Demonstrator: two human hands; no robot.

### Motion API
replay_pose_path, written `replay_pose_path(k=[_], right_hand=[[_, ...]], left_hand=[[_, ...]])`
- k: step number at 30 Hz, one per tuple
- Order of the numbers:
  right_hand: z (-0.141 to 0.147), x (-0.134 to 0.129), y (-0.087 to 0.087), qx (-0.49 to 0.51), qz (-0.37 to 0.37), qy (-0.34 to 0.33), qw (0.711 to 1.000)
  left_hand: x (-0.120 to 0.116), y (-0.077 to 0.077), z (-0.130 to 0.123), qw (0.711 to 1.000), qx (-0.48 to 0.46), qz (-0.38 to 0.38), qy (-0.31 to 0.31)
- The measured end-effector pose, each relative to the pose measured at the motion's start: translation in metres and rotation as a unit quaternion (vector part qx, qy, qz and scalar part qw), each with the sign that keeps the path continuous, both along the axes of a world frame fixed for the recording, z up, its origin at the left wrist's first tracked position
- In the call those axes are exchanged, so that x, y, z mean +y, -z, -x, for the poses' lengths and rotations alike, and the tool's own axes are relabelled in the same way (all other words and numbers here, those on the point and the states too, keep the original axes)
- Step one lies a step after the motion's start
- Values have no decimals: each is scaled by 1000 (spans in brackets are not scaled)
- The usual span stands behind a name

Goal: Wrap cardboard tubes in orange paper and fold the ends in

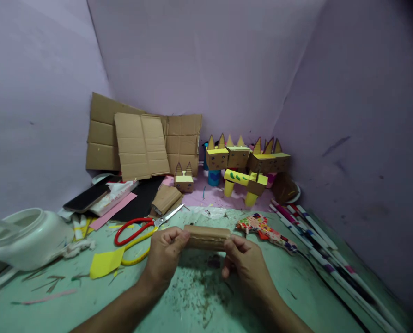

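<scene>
A rolled brown cardboard tube (207,237) is held level above the green table (123,305). My left hand (165,254) pinches its left end between thumb and fingers, and my right hand (246,259) grips the right end. Left of my left hand lie scissors (142,237) with red and yellow handles, their blades partly open, beside a yellow paper piece (106,263). To the right of the tube is a glue gun (267,232) wrapped in floral material. Dark scraps are scattered beneath my hands.
Cardboard sheets (142,145) lean on the back wall. Cardboard animal heads with pointed ears (216,158) and a yellow animal figure (237,177) stand behind. A white teapot (36,240) is at left; long rolled sticks (331,263) lie at right, near a black cable (326,282).
</scene>
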State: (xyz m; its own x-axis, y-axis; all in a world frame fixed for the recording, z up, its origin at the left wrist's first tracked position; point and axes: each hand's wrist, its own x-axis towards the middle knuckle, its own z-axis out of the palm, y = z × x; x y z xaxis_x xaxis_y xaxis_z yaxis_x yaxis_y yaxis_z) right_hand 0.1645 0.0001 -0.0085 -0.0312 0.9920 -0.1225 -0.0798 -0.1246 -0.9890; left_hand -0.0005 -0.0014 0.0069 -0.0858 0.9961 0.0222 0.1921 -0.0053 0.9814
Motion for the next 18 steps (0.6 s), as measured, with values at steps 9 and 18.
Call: replay_pose_path(k=[9,18], right_hand=[[-10,4,7,-87,-28,11,996],[-18,3,7,-245,-164,-32,955]], left_hand=[[45,-15,54,952,226,-92,-186],[77,2,65,957,240,-31,-160]])
